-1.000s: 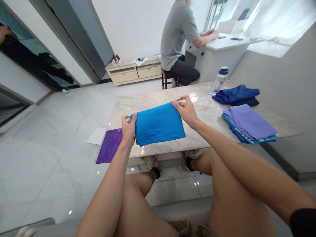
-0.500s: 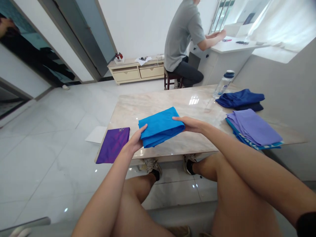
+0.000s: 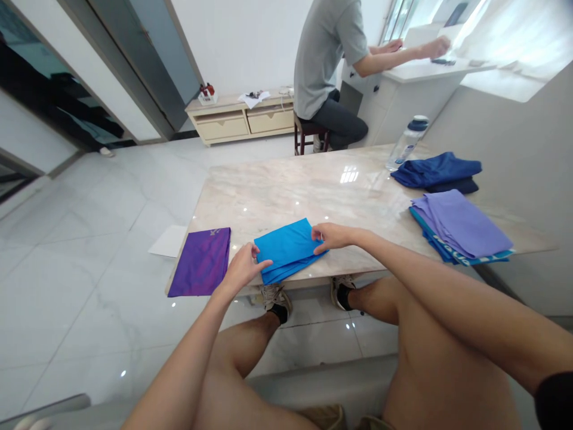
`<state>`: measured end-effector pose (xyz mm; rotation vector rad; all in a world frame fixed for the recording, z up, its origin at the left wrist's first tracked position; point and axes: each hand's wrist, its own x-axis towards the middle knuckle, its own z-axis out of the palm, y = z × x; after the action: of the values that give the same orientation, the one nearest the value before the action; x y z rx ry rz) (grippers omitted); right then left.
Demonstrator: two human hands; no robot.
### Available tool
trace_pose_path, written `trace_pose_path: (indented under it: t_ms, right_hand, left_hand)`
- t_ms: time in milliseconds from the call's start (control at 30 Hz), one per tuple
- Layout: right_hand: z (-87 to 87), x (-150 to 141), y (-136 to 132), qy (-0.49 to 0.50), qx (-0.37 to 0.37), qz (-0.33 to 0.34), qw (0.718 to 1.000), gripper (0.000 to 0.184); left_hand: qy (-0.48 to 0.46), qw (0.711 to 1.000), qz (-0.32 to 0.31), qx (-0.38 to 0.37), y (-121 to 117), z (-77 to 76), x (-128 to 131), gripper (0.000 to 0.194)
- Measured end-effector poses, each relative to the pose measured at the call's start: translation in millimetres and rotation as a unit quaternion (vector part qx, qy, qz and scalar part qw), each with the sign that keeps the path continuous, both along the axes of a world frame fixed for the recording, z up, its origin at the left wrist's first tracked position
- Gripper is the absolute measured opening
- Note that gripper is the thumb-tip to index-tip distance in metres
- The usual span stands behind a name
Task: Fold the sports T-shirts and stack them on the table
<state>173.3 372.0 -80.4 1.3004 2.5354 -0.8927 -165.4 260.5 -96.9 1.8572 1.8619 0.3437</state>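
A folded bright blue cloth [image 3: 286,245] lies on the marble-patterned table [image 3: 268,185] near its front edge, its lower layers fanned out slightly towards me. My left hand [image 3: 244,266] is at the cloth's left end, thumb stretched over its surface and fingers apart from it. At the right end, my right hand [image 3: 333,236] rests with thumb and fingers spread at the cloth's edge; a ring shows on one finger. Neither hand grips the fabric. To the left, a folded purple cloth [image 3: 201,263] lies flat on the table's corner.
On the table's right lie a folded lavender cloth [image 3: 465,227] over blue fabric with lettering, and dark blue garments [image 3: 439,172]. Behind them stands a clear water bottle [image 3: 407,143]. A person in a grey shirt [image 3: 329,54] sits at a white counter [image 3: 416,89]. A low cabinet [image 3: 242,122] lines the wall.
The blue cloth has come down onto the table, nearer its front edge. Both hands have loosened from its ends. The seated person's arm has reached further right.
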Motion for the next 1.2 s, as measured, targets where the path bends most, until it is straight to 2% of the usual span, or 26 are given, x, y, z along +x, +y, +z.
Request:
trace_pose_path:
  t_ms: [67,167,300,400,567,667,767,900,1033,1100,1200]
  right_hand:
    - [-2.2,-4,-7,0.018,0.005,0.075,0.997,0.049]
    - [-3.8,-2,-9,0.026,0.033,0.099,0.994,0.031]
    - [-4.6,5,-6,0.026,0.037,0.078,0.996,0.029]
    - [-4.7,8,-5,0.028,0.021,0.080,0.996,0.034]
    - [0.6,11,-4,0.037,0.031,0.070,0.996,0.030]
    - [3.6,14,-3,0.035,0.039,0.074,0.996,0.031]
    - [2.3,16,-4,0.014,0.040,0.083,0.996,0.033]
    - [-3.9,19,-8,-0.035,0.016,0.090,0.995,0.039]
    - [-4.1,20,-11,-0.075,-0.032,0.098,0.992,0.041]
    - [0.6,21,-10,-0.081,-0.055,0.082,0.992,0.034]
    - [10.5,18,-5,-0.092,-0.036,0.025,0.995,0.022]
  left_hand:
    - [0.024,0.997,-0.068,0.026,-7,2.8,11,0.050]
    - [0.060,0.992,-0.110,-0.004,-15,3.6,30,0.039]
    - [0.066,0.993,-0.079,-0.054,-20,2.9,40,0.015]
    - [0.113,0.990,-0.046,-0.066,-21,11.7,41,0.006]
    - [0.161,0.985,-0.062,-0.005,-23,41.2,47,0.005]
    - [0.153,0.985,-0.074,-0.001,-30,50.1,53,0.010]
    - [0.144,0.984,-0.105,-0.015,-39,46.0,57,0.013]
    - [0.132,0.974,-0.173,-0.059,-49,28.7,64,0.017]
    - [0.057,0.972,-0.202,-0.109,-55,14.1,70,0.016]
    - [-0.004,0.974,-0.189,-0.124,-55,11.5,67,0.014]
    - [-0.057,0.989,-0.070,-0.113,-45,10.8,52,0.040]
